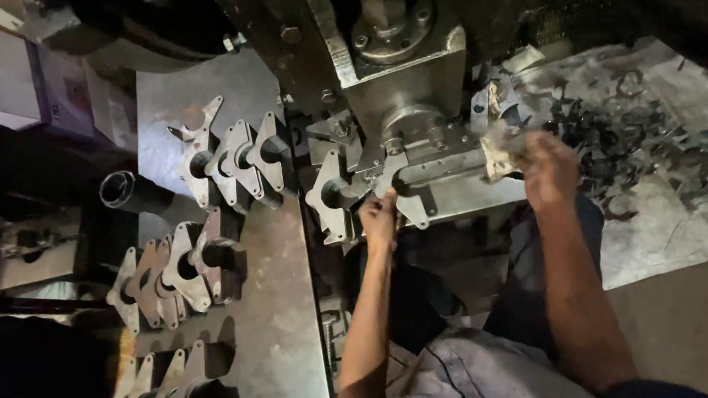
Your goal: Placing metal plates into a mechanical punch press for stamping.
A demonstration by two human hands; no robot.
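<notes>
Press machine at top centre, rows of stamped metal brackets on the desk to its left, scrap cuttings heaped on sheeting to its right, short tube beside the desk's left edge.

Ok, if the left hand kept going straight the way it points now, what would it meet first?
Probably the flat metal plate at the press machine: the left hand points up the picture and its fingertips are already at that plate's lower edge. Depth is hard to judge here.
</notes>
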